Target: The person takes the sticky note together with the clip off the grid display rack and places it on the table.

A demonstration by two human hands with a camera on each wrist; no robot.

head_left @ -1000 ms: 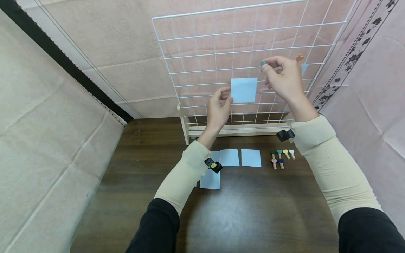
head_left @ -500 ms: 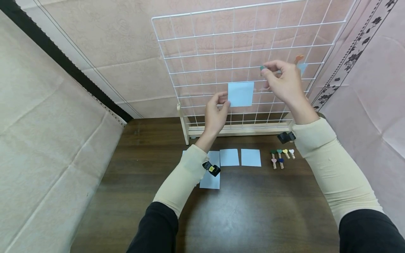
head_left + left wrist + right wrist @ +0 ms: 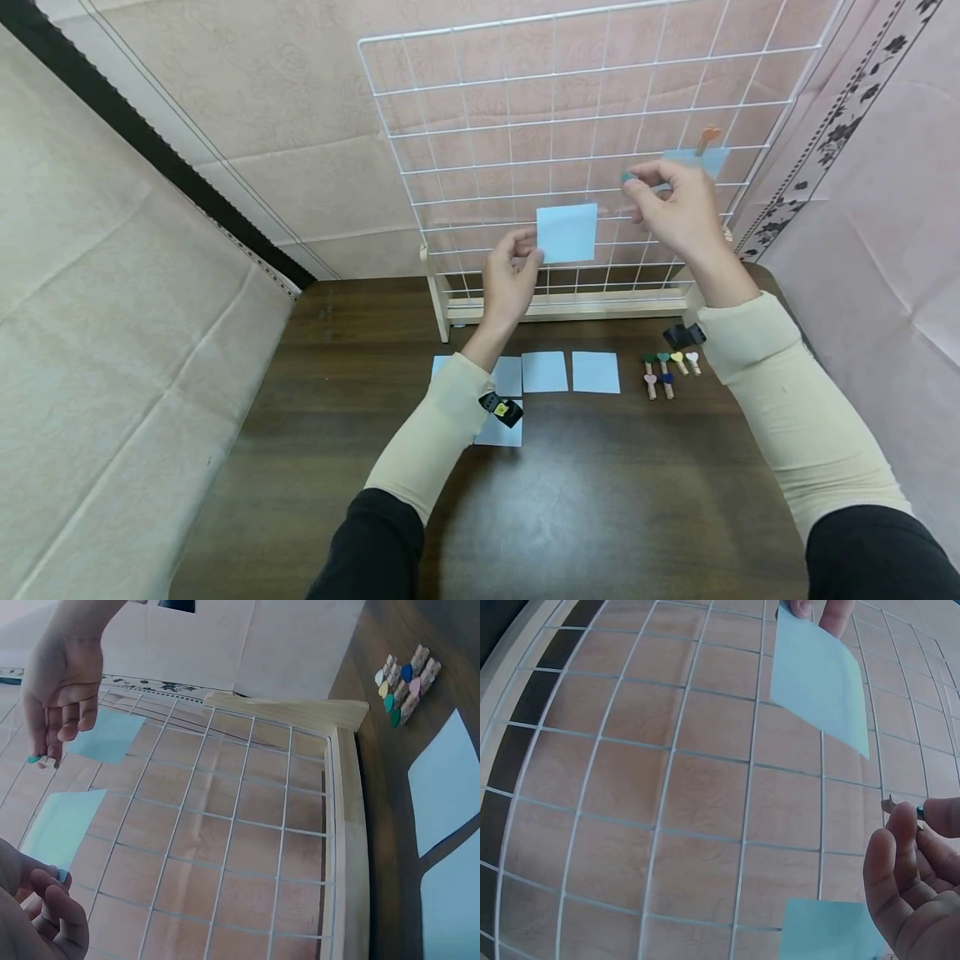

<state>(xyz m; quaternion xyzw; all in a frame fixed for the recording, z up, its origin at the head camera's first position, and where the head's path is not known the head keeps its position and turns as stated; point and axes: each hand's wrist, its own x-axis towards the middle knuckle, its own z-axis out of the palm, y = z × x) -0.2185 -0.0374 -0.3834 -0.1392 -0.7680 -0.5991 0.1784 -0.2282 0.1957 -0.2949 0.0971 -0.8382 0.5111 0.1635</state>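
My left hand [image 3: 511, 279] pinches a light blue square of paper [image 3: 567, 233] by its lower left edge, in front of the white wire grid [image 3: 517, 146]. In the right wrist view that paper [image 3: 817, 682] hangs from the left fingertips. To its right, my right hand [image 3: 678, 204] pinches a small clothespin with a teal head [image 3: 627, 177] between thumb and fingers; in the left wrist view the clothespin [image 3: 43, 760] shows at the fingertips, apart from the paper. Behind the right hand, another blue paper [image 3: 716, 162] is clipped to the grid by an orange-headed clothespin [image 3: 705, 140].
Several blue papers [image 3: 596, 372] lie on the dark wooden table [image 3: 600, 500], some partly under the left forearm. Several heart-headed clothespins [image 3: 651, 385] lie to their right. The grid stands in a pale wooden base [image 3: 592, 307]. Cloth walls [image 3: 892, 233] surround the table.
The left hand has lowered the paper and shifted it slightly left. The right hand has moved down a little with the clothespin, uncovering more of the clipped paper.
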